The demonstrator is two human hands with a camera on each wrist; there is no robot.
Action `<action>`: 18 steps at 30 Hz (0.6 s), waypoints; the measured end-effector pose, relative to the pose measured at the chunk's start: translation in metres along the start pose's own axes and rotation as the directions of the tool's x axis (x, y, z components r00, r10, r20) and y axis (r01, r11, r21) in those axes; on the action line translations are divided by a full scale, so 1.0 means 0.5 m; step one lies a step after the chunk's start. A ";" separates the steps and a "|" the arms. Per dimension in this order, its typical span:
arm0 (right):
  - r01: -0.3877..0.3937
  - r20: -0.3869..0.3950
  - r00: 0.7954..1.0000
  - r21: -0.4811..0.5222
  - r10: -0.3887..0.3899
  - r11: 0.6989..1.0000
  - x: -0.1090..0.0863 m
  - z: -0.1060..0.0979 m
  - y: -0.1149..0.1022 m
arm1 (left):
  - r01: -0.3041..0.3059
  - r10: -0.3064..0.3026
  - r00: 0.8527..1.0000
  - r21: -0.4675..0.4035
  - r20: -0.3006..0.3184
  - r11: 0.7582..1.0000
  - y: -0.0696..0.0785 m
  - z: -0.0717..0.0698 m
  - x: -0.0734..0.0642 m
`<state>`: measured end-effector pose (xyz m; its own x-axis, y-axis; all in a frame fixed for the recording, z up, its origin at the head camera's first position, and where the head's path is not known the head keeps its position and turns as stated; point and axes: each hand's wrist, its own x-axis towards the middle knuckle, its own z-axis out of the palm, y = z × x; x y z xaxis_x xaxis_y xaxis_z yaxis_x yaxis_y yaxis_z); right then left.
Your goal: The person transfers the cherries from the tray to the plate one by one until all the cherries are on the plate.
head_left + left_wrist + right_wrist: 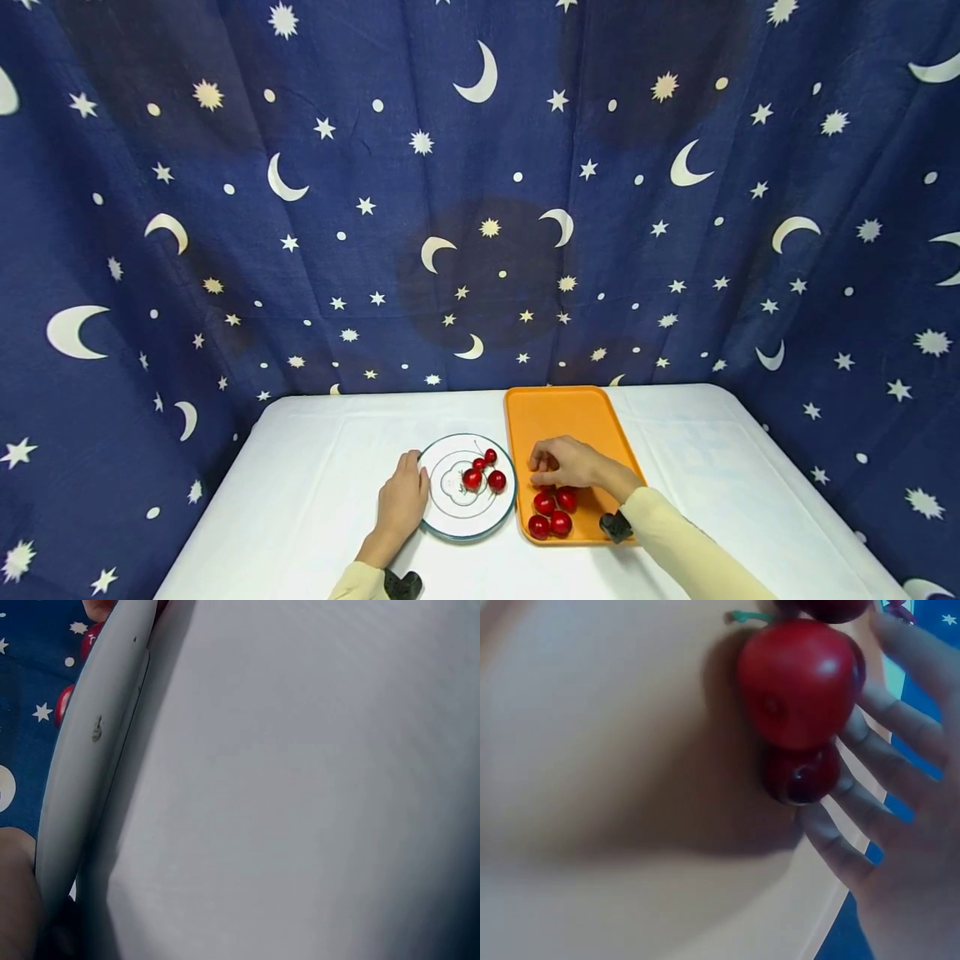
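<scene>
The left hand [403, 498] grips the left rim of a white plate [442, 521]. In the left wrist view the plate [90, 750] shows from its side, with the thumb at lower left. Several red cherries [497, 481] lie on the plate. The right hand [573, 462] is over an orange tray [562, 408], fingers loosely bent beside several red cherries [561, 523] at its near end. In the right wrist view its fingers [885, 757] spread behind a large cherry [799, 686] and a darker cherry [802, 774], which hide some fingertips.
A white cloth [285, 500] covers the table under plate and tray. A dark blue curtain [480, 208] with moons and stars hangs behind and at both sides. The plate stands close to the tray's left edge. A green stem [750, 616] shows by the cherries.
</scene>
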<state>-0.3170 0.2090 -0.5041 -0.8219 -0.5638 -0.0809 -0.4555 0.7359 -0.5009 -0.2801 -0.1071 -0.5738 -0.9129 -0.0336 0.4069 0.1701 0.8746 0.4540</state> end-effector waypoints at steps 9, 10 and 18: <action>0.029 0.025 0.999 -0.028 -0.028 0.999 0.002 -0.016 0.002 | -0.007 0.006 1.000 -0.018 -0.013 1.000 0.008 -0.006 0.012; 0.038 0.030 0.999 -0.018 -0.038 0.999 0.002 -0.017 0.002 | -0.006 0.005 1.000 -0.020 -0.013 1.000 0.009 -0.007 0.012; 0.078 0.032 0.996 0.014 -0.078 0.997 0.003 -0.007 0.005 | -0.003 0.003 1.000 -0.011 0.001 1.000 0.003 -0.009 0.004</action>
<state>-0.3206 0.2112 -0.5026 -0.7726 -0.6311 -0.0689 -0.5132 0.6848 -0.5174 -0.2798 -0.1081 -0.5688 -0.9128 -0.0308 0.4072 0.1767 0.8692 0.4618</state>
